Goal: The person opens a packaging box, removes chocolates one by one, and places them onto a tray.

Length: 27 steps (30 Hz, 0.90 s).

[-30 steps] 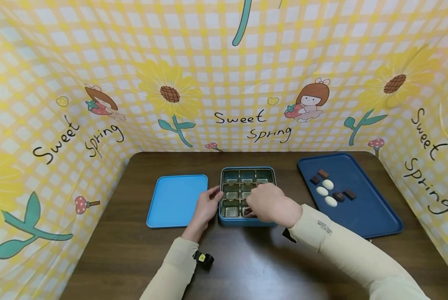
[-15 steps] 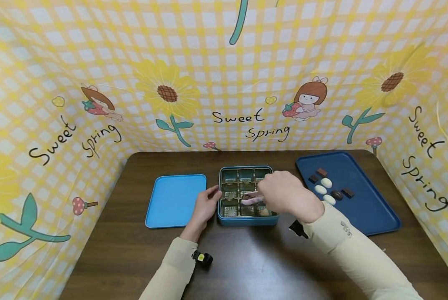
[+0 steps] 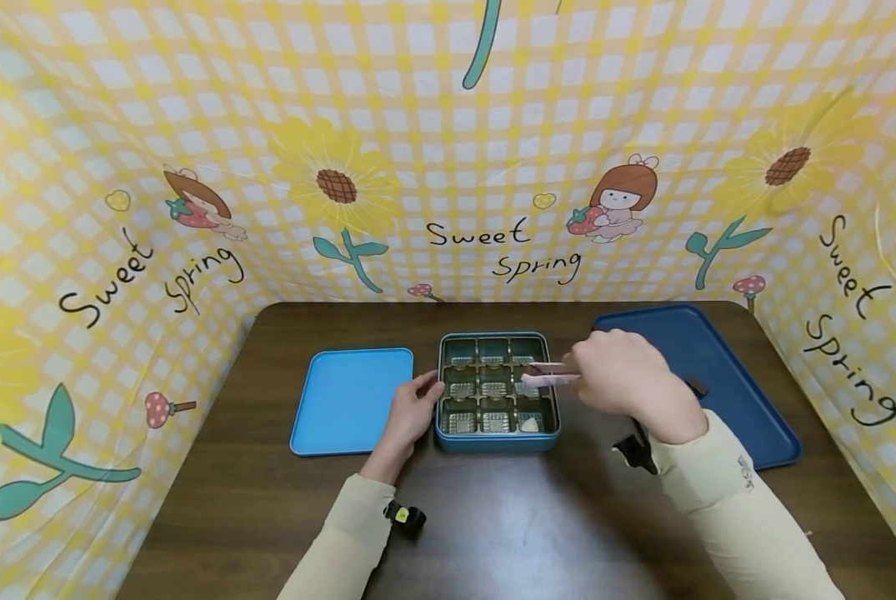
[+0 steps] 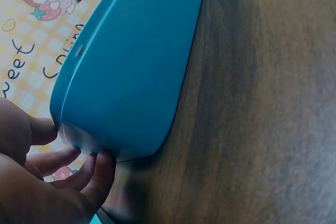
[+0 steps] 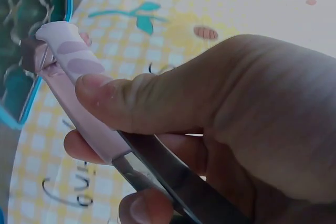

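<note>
A blue box (image 3: 493, 444) stands in the middle of the table, with a clear compartment insert (image 3: 495, 422). My left hand (image 3: 413, 410) rests its fingertips against the box's left end, right at the rim and wall. My right hand (image 3: 626, 375) grips metal tongs (image 5: 81, 114) with pale pink tips, thumb on one arm and fingers on the other. Between the tips sits a brown, square-looking piece, like chocolate (image 5: 32, 56). The tips are over the box's right column. One pale piece (image 3: 528, 425) lies in the front right compartment.
A light blue lid (image 3: 353, 402) lies left of the box. At the right, a dark blue tray (image 3: 755, 425) carries a dark chocolate piece (image 3: 697, 386); my right hand hides the others. Patterned cloth (image 3: 463, 167) encloses the table's back and sides.
My right hand has moved with the tongs from the front middle of the box to the right, toward the tray, uncovering the compartments. My left hand has stayed at the box.
</note>
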Available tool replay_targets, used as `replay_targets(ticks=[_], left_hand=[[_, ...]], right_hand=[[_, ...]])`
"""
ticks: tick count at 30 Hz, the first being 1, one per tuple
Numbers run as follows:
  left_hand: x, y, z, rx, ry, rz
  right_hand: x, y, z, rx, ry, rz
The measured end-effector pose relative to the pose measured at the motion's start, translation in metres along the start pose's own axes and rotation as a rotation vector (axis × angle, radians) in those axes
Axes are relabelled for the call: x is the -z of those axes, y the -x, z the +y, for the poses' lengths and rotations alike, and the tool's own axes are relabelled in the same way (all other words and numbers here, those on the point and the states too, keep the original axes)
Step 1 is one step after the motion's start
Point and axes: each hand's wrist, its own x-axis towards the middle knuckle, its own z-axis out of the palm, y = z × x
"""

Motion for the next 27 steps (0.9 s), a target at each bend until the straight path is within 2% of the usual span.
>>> replay_targets(ticks=[7,17,22,27], left_hand=[[-0.001,0.001,-0.001,-0.002,-0.006,-0.001],[-0.003,0.002,-0.002,-0.003,-0.001,-0.005],[-0.003,0.003,-0.002,0.002,-0.002,-0.006],[-0.004,0.002,0.000,-0.004,-0.001,-0.003]], right_hand=[[-0.004,0.018,0.033,-0.117,-0.025,-0.018],[-0.020,0.053,0.098,-0.249,-0.098,-0.075],[-0.033,0.075,0.129,-0.375,-0.139,-0.135],[-0.045,0.094,0.149,-0.450,-0.158,-0.213]])
